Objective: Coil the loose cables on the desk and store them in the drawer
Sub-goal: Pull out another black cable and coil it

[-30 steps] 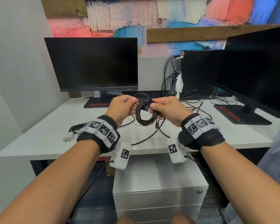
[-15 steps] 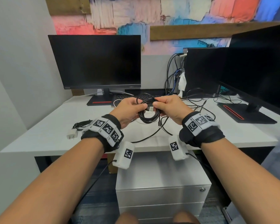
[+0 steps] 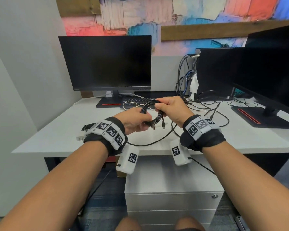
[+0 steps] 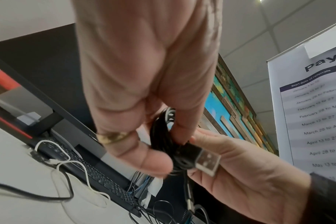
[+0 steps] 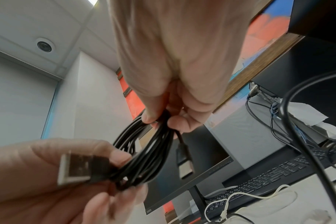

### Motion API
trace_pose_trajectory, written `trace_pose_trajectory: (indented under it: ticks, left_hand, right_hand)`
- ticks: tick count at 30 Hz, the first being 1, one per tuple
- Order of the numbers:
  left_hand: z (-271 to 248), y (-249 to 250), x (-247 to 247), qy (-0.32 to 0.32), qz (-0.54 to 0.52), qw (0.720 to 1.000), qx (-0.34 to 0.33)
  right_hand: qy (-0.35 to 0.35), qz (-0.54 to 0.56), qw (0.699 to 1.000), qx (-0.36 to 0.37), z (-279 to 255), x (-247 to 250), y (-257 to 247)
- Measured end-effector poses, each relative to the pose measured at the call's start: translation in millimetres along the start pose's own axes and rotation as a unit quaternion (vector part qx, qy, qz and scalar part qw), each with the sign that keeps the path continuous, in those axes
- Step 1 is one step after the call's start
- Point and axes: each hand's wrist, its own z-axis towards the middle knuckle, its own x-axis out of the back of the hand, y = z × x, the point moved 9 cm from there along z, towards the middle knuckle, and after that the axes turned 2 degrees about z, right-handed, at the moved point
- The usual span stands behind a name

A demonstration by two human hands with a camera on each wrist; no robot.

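A black cable coil (image 3: 151,115) hangs in the air above the white desk (image 3: 57,135), held between both hands. My right hand (image 3: 158,105) grips the top of the loops; the right wrist view shows its thumb and fingers closed around the coil (image 5: 153,151). My left hand (image 3: 145,120) pinches the lower side of the coil (image 4: 163,136) together with a USB plug (image 4: 207,163). A second plug (image 3: 163,126) dangles free below. Under the desk stands the white drawer unit (image 3: 170,202), its drawers closed.
Loose on the desk are a black cable (image 3: 157,140) running to the front edge, a white cable (image 3: 132,104) by the keyboard (image 3: 137,100), and tangled black cables (image 3: 207,107) at the right. A bundle with a white plug (image 3: 81,135) lies left. Two monitors stand behind.
The hands were level at the top of the coil. My left hand has dropped to the coil's lower side with the USB plug, and my right hand has risen.
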Motion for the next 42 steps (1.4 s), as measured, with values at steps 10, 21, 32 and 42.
trace_pose_trajectory:
  ticks: [10, 21, 32, 42]
  left_hand:
    - [-21.1, -11.3, 35.6, 0.024, 0.086, 0.994, 0.063]
    - [-18.9, 6.4, 60.1, 0.133, 0.424, 0.892, -0.085]
    - [-14.7, -13.0, 63.8, 0.205, -0.058, 0.97, -0.119]
    - [-17.1, -7.1, 49.5, 0.139, -0.115, 0.978, -0.106]
  right_hand:
    - [0.015, -0.148, 0.989, 0.015, -7.8, -13.9, -13.6]
    - [-0.065, 0.005, 0.997, -0.033, -5.2, -21.3, -1.2]
    - [-0.006, 0.183, 0.979, -0.092, 2.8, -25.5, 13.9]
    - [0.032, 0.159, 0.984, -0.068, 9.2, -14.5, 14.4]
